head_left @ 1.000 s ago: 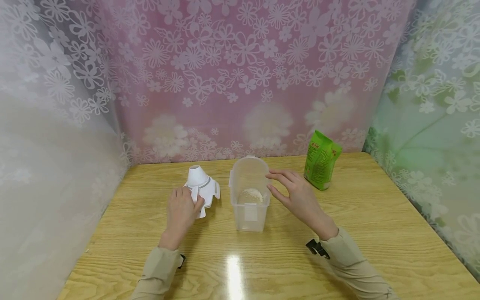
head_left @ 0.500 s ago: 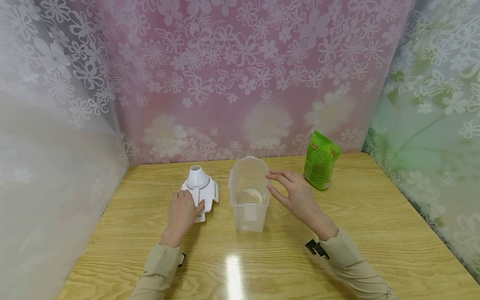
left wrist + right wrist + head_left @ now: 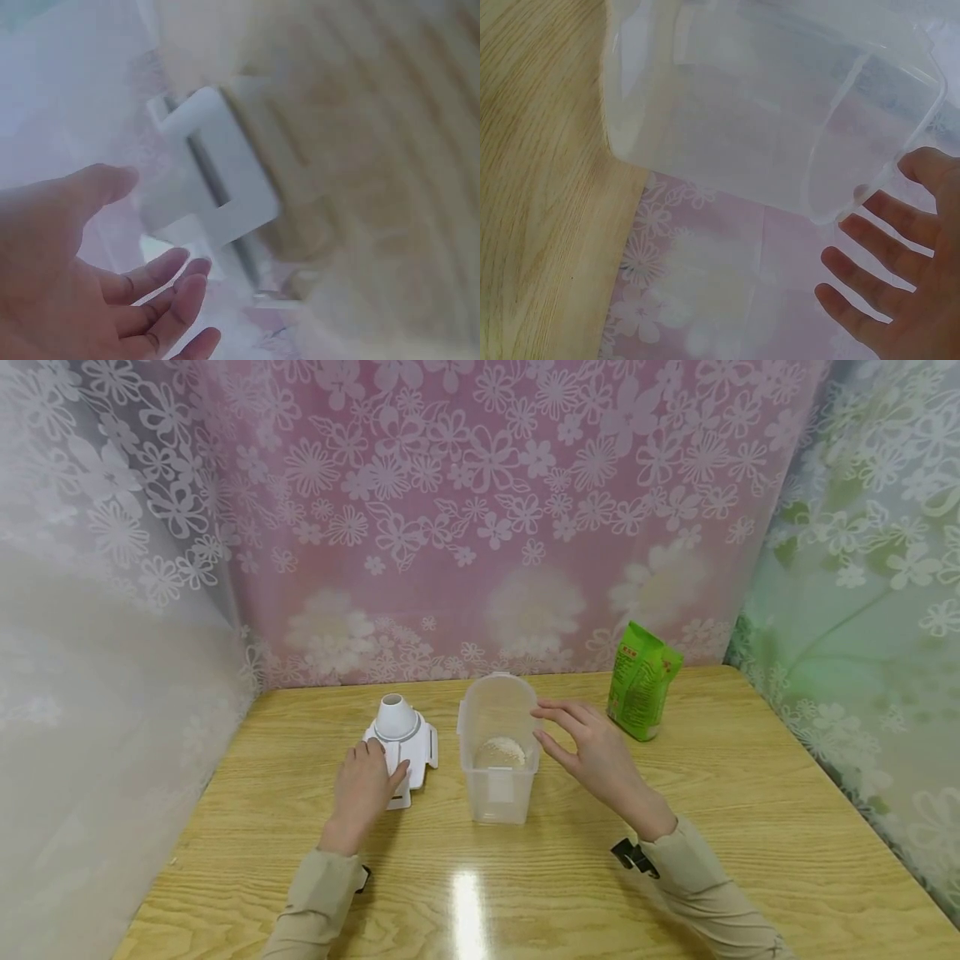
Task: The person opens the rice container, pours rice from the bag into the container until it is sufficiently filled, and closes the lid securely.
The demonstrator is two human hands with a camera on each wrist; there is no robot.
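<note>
A white plastic lid (image 3: 414, 752) with a cone-shaped spout (image 3: 394, 718) and side clips lies on the table, spout up. My left hand (image 3: 366, 789) is at its near left side; in the left wrist view (image 3: 105, 270) thumb and fingers are apart, with no pinch on the lid. To the right stands a clear plastic container (image 3: 501, 797), open at the top, with pale grains (image 3: 506, 748) inside. The right hand (image 3: 603, 758) has its fingers spread at the container's right rim; in the right wrist view the thumb and some fingertips seem to touch that rim.
A green printed bag (image 3: 641, 685) stands upright at the back right of the wooden table (image 3: 570, 885). Flowered curtains (image 3: 480, 510) enclose the back and both sides.
The lid has been lowered from a tilt to lie flat on the table, and my left fingers have loosened from it. Right hand and container have not moved.
</note>
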